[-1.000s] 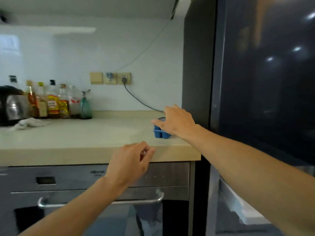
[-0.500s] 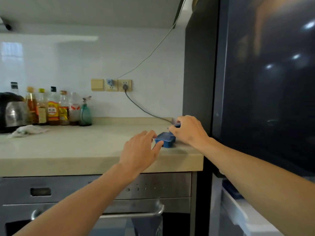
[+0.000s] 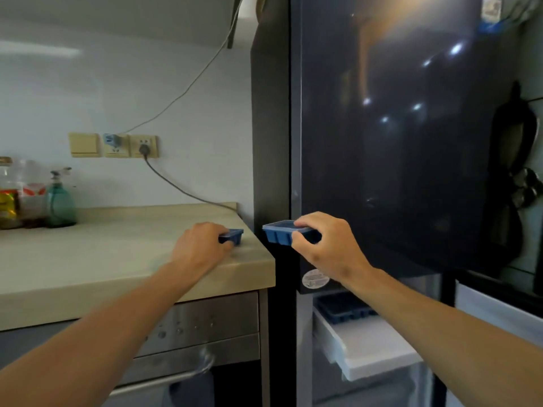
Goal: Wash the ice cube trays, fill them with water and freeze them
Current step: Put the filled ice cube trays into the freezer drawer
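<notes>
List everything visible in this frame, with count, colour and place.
Counter: one, beige, left.
Fridge: one, dark, right.
Drawer: one, white, open below the fridge door.
Oven: one, steel, under the counter.
Counter tray: one, blue, counter's right end.
Lifted tray: one, blue, in the air before the fridge.
Drawer tray: one, blue, in the drawer.
Spray bottle: one, green, counter's back left.
Bottles: at least two, blurred, left edge.
Wall plates: three, beige, above the counter.
Cable: one, grey, from a plate to the counter.
Left hand: grips the counter tray.
Right hand: holds the lifted tray.

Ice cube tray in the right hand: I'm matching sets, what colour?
Blue ice cube tray, clearest in head view.
</notes>
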A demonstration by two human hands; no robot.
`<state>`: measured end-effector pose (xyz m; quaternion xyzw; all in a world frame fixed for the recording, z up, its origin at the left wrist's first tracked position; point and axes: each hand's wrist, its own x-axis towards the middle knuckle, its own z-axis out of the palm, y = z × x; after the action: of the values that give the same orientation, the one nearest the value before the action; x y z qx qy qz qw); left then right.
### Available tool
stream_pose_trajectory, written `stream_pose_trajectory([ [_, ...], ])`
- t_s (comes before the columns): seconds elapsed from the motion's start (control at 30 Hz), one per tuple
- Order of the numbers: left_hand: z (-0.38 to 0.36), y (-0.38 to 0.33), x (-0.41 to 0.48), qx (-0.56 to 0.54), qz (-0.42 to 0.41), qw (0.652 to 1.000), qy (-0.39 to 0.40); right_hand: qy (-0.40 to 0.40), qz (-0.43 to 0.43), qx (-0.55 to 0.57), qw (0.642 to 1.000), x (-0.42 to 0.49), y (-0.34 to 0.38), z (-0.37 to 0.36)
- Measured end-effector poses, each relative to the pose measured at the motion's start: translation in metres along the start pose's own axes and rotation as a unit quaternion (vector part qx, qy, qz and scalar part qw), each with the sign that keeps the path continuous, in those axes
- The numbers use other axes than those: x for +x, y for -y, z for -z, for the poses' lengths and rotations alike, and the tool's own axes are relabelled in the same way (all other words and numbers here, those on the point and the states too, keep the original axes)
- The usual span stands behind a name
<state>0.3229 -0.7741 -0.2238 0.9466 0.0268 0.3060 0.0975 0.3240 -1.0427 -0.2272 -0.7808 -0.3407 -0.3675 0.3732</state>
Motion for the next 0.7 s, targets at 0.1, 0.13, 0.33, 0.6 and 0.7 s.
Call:
stream_pose_trajectory([
  [0.1,0.005,-0.027,-0.017,-0.041,-0.062,0.995,-0.062,-0.013,0.003,0.002,1.0,-0.028,-0.017,0.018],
  [0.13,0.006,-0.039,-0.024,-0.049,-0.085,0.991,-0.085,-0.021,0.007,-0.002,1.0,-0.038,-0.023,0.025],
  [0.33,-0.008,-0.11,-0.078,-0.117,-0.186,0.967,-0.127,-0.034,-0.04,-0.086,0.995,-0.1,-0.064,0.07],
  [0.6,-0.088,-0.18,-0.109,-0.139,-0.245,0.96,0.008,0.03,-0.226,-0.193,0.954,-0.163,-0.153,0.106],
  [0.7,-0.133,-0.202,-0.104,-0.13,-0.242,0.959,0.068,0.031,-0.28,-0.189,0.941,-0.174,-0.186,0.11],
])
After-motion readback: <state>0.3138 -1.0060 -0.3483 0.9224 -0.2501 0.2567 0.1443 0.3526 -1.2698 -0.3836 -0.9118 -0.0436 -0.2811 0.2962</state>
